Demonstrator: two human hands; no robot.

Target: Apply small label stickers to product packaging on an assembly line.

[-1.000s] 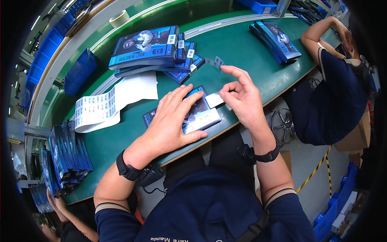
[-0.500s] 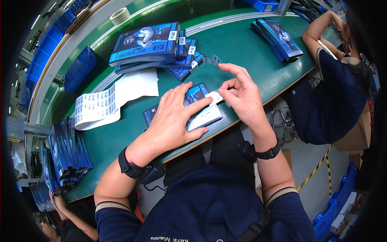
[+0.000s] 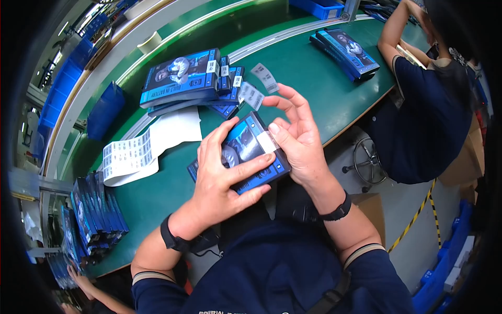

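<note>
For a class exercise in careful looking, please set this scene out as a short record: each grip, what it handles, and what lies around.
Left grip: spread over the face of a blue box
Right grip: at the box's right end, thumb by a white label
Label strips: two, close to the right grip's fingertips
Label sheet: on the green table, left of the left grip
Box stack: beyond the left grip
Co-worker: at right, dark shirt

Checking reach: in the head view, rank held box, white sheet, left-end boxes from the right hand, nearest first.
1. Held box: against the right hand.
2. White sheet: to the hand's left.
3. Left-end boxes: beyond the sheet, farthest left.
</note>
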